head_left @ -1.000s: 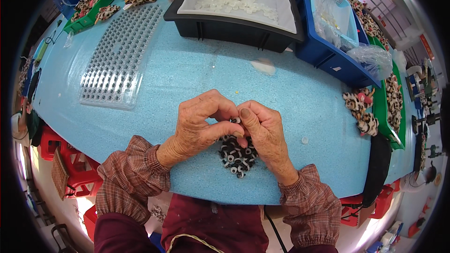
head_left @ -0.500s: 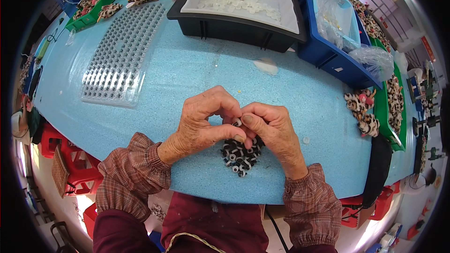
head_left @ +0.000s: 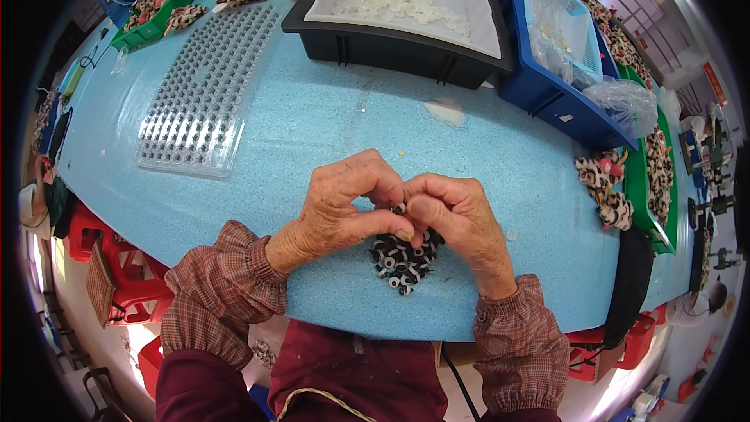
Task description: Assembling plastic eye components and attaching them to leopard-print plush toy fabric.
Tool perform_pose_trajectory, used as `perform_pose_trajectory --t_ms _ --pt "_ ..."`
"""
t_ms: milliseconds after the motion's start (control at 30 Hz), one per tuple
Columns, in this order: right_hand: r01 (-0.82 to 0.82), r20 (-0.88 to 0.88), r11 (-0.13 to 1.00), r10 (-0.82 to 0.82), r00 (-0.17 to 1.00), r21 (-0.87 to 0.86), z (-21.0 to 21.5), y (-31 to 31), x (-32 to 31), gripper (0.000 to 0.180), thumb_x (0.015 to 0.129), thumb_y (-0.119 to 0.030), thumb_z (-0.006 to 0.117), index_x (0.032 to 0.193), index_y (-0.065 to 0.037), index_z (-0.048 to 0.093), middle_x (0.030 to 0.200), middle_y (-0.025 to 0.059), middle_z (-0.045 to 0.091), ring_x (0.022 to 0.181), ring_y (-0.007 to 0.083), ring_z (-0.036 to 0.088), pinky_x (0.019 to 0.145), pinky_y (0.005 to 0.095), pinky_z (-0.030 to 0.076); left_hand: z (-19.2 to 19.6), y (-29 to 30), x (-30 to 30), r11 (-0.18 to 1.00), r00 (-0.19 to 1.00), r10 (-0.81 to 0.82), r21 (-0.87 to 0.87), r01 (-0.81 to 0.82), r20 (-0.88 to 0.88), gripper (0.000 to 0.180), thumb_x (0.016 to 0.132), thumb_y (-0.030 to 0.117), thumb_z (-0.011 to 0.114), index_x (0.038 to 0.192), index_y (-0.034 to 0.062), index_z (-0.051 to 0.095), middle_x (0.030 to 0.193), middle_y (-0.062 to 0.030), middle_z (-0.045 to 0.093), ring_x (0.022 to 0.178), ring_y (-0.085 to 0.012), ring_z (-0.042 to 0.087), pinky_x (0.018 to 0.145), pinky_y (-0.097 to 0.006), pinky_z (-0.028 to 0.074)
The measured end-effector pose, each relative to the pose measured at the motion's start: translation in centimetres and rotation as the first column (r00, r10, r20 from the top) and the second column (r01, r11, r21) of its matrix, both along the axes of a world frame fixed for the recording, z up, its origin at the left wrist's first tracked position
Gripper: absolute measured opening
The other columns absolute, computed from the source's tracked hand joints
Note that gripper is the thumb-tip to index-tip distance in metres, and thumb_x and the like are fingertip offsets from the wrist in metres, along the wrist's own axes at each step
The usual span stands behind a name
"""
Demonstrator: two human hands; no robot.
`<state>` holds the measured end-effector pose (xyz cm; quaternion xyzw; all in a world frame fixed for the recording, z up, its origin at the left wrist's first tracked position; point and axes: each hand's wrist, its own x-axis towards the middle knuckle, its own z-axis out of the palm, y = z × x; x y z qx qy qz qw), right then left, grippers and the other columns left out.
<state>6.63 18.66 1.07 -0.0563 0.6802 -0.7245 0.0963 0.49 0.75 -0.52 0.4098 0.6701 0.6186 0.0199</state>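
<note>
Left hand [head_left: 336,205] and right hand [head_left: 461,223] hold one small part [head_left: 400,209]; blue tabletop [head_left: 312,125] runs to the black bin's rim [head_left: 398,41]

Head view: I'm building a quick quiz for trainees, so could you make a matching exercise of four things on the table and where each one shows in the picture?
Things
1. Pile
2. Clear tray
3. Black bin
4. Blue crate

Places
A. Upper right
B. Below centre, close to the left hand and right hand
C. Upper left
D. Upper middle

Right pairs: 1-B, 2-C, 3-D, 4-A.
</note>
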Motion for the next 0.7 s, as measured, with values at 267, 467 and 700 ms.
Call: perform_pose_trajectory --t_ms 267,467,700 --pt "-0.046 0.04 0.999 0.045 0.998 0.015 0.7 0.6 0.2 0.011 0.085 -0.01 0.062 0.087 0.001 0.064 0.065 0.0014 0.06 0.053 0.0059 0.055 0.048 0.0187 0.042 0.5 -0.1 0.0 0.993 0.977 -0.119 0.032 0.115 0.178 0.033 0.061 0.015 0.085 0.077 0.0036 0.058 0.078 -0.0015 0.056 0.069 -0.0079 0.057 0.057 -0.021 0.048" --pt "-0.051 -0.196 0.994 0.068 0.978 0.094 0.2 0.1 0.2 0.008 0.079 -0.008 0.064 0.08 0.0 0.064 0.061 -0.0002 0.057 0.05 0.004 0.049 0.045 0.0189 0.036 0.4 -0.4 0.1 0.968 0.935 -0.247 0.095 0.23 0.255 0.035 0.061 0.015 0.085 0.076 0.0039 0.055 0.077 -0.0007 0.055 0.065 -0.0067 0.056 0.056 -0.022 0.048" --pt "0.024 -0.138 0.997 -0.014 0.99 0.074 0.0 -0.9 0.5 0.008 0.077 -0.009 0.063 0.077 -0.001 0.065 0.062 -0.0003 0.058 0.054 0.0039 0.049 0.048 0.0194 0.037 0.9 -0.6 0.4 0.997 0.968 -0.064 0.015 0.07 -0.244 0.036 0.064 0.027 0.082 0.074 0.0077 0.053 0.069 -0.0022 0.051 0.057 -0.0125 0.054 0.047 -0.024 0.043"
